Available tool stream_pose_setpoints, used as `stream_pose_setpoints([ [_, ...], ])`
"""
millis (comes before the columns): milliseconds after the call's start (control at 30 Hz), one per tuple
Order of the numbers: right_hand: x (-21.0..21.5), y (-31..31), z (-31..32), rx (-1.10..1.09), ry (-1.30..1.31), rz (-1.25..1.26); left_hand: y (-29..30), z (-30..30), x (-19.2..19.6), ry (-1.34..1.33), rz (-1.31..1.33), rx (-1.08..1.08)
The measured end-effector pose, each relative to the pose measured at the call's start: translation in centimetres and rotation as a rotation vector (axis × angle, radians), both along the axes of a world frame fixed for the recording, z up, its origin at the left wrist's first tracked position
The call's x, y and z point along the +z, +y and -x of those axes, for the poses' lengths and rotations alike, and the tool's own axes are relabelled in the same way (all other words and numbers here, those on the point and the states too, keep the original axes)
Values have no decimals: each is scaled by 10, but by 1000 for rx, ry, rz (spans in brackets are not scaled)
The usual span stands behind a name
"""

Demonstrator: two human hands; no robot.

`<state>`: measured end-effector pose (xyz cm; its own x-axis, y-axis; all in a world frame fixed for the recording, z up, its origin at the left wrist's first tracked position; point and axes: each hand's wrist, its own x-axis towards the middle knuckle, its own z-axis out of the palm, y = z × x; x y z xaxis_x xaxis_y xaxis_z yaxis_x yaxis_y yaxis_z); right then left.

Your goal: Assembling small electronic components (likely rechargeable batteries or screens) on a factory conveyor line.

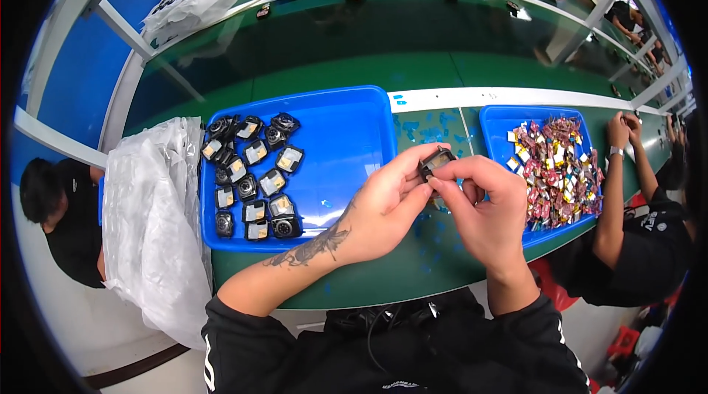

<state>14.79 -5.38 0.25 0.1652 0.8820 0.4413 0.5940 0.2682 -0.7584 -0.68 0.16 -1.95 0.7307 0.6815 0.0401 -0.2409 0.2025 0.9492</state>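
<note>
Both hands, left hand [383, 206] & right hand [479, 210], pinch small black module [435, 162] over bench's near edge, beside blue tray [354, 121].

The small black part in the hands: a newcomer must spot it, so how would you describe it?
Find the big blue tray on the green bench. Right of it, left hand and right hand pinch a small black part, the only one lifted off the tray.
</note>
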Motion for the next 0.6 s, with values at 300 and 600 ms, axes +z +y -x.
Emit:
stream_pose_setpoints([
  [300,3,-3,0,-1,3,58,-5,0,-2,0,-39,21],
  [600,-4,2,-11,23,91,115,-6,-5,-2,43,-140,-15],
])
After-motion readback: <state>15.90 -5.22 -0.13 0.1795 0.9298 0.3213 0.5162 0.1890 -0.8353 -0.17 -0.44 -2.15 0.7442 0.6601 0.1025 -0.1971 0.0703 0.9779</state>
